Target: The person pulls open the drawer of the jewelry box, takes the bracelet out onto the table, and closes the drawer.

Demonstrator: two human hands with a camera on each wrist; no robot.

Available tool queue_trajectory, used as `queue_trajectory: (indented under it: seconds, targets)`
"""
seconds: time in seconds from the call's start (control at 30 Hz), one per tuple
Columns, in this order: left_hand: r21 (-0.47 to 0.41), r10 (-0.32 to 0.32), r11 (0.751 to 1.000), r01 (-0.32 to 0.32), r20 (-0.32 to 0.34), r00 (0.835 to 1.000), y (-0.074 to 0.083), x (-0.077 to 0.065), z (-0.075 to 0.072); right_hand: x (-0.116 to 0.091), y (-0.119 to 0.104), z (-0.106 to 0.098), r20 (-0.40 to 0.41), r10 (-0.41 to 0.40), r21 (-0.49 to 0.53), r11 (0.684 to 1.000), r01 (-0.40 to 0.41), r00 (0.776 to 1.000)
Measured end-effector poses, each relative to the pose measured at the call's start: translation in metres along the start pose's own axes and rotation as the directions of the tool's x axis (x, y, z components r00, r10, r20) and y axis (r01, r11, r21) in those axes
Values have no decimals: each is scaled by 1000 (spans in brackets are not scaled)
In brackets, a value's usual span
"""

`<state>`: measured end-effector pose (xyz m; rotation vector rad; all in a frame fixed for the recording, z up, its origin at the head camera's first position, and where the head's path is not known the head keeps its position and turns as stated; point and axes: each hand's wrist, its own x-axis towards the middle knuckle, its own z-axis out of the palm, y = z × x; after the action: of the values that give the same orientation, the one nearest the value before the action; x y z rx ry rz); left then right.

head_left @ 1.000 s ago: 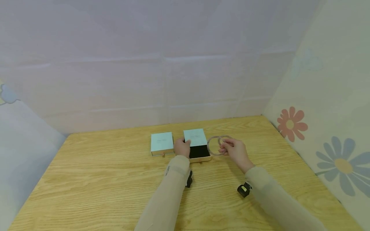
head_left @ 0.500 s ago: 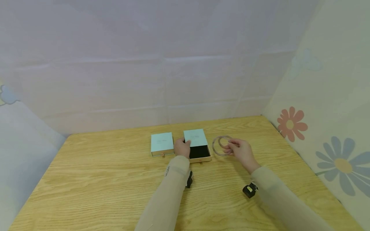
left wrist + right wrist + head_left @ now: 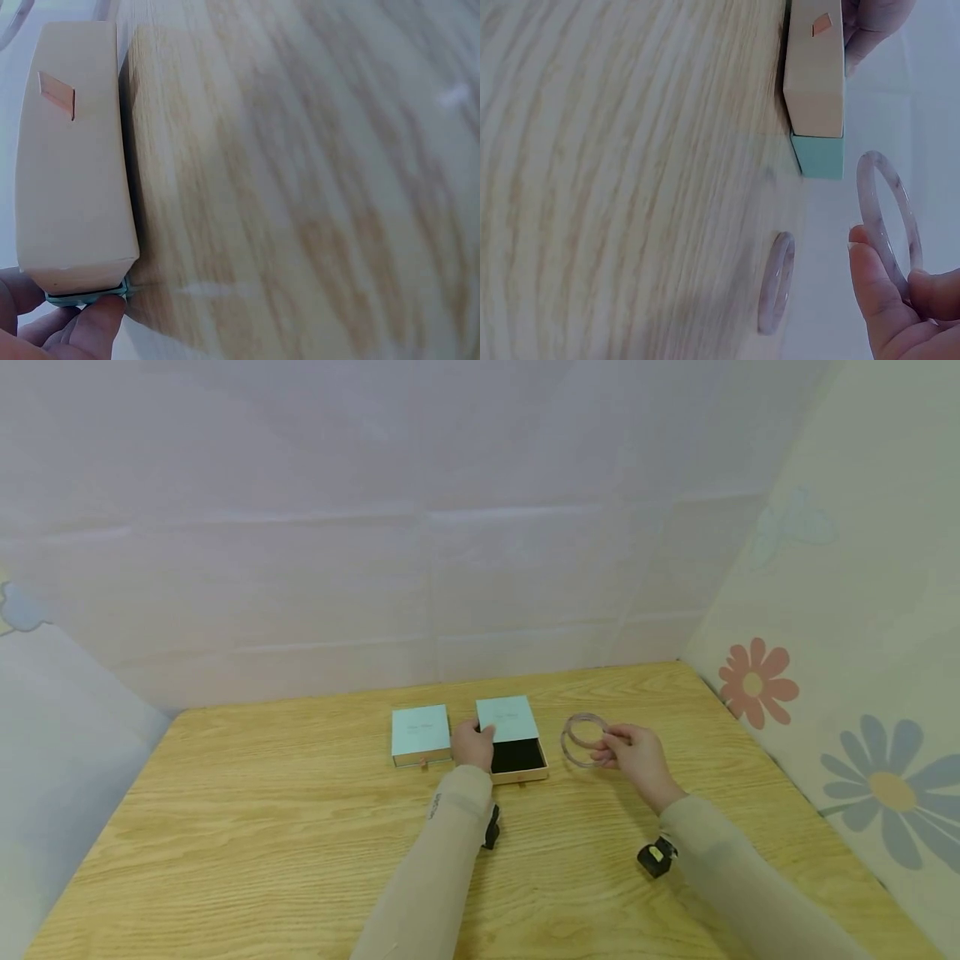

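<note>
My left hand [image 3: 472, 745] grips the left side of a mint-green drawer box [image 3: 507, 717]. Its drawer [image 3: 75, 172], lined in black, is pulled out toward me and has a small ribbon tab. Between thumb and fingers, my right hand [image 3: 636, 760] pinches a pale, mottled, translucent bangle [image 3: 867, 187] above the table, right of the box. A second, similar bangle [image 3: 776, 283] lies on the table; in the head view the two rings overlap. The right wrist view shows the held ring's lower part between the fingertips [image 3: 871, 277].
Left of my left hand sits a second mint-green box [image 3: 420, 729], with its drawer pushed in. Both stand toward the back of the wooden table [image 3: 262, 827]. A pale cloth wall [image 3: 337, 568] rises behind, and a flower-printed one [image 3: 847, 635] at the right.
My right hand has drawn the held bangle rightward, away from the open drawer, toward the one on the table. My left hand and both boxes have stayed in place.
</note>
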<state>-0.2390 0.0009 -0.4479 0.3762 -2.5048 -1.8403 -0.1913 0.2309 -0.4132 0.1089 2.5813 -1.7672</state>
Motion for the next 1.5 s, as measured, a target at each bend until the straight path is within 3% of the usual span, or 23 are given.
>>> queue_trajectory:
  seconds: [1.2,1.5]
  targets:
    - [-8,18,1000,-18,-3,1000,-5,2,0,-5,19,-23,-40,43,-9,999,-44,998]
    - [2,21,1000,-21,-11,1000,-4,0,1,-6,23,-29,-62,95,7,995,-95,994]
